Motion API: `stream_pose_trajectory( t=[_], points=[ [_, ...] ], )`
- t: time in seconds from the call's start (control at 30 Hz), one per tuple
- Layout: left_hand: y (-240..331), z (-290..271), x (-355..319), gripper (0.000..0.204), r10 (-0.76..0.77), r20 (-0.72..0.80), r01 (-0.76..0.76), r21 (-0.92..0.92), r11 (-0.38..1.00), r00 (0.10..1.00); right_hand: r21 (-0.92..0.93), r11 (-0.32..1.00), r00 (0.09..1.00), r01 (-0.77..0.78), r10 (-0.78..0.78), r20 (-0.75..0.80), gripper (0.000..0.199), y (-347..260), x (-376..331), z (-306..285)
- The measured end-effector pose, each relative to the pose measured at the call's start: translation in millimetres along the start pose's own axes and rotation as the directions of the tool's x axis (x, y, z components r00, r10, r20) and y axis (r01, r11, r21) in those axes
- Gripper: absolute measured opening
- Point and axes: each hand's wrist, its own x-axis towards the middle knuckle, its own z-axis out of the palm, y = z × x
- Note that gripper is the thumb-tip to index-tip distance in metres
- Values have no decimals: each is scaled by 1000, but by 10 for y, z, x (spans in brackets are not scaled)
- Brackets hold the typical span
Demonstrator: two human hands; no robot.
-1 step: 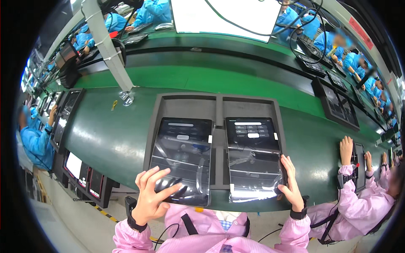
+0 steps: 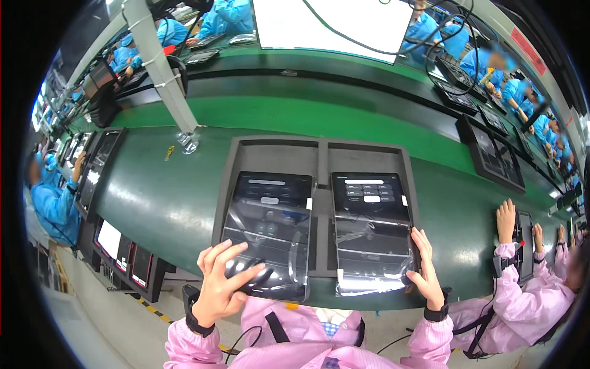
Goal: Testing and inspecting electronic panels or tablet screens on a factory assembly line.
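Observation:
Two dark tablets under glossy clear film lie side by side on a grey two-bay tray. Their near ends reach past the tray's front. Over the lower left part of the left tablet is my left hand, fingers spread and its fingertips at the screen. The right tablet shows a lit panel of rounded tiles. My right hand is at its lower right edge, fingers stretched along the side and thumb at the front. The tray has a raised divider between its bays.
On the green bench lie a small yellow piece and crumpled clear plastic by a grey post. Another tray stands at the right back. A co-worker's pink sleeve is at my right; blue-clad co-workers sit beyond.
The whole view has shifted very slightly. Both hands and both tablets keep their places relative to each other.

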Motion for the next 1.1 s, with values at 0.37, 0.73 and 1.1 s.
stream_pose_trajectory(
  t=[0.37,0.73,1.1],
  points=[
    [-266,34,437,46,-136,152,131,45,990,979,44,990,987,136,-132,-92,57,-322,230,33],
    [-219,-46,432,51,-177,158,169,60,984,972,-229,945,969,233,-206,135,33,-535,590,78],
    [-150,95,654,36,11,329,-13,3,1000,944,-288,931,974,226,-221,50,25,-447,539,65]
  ],
)
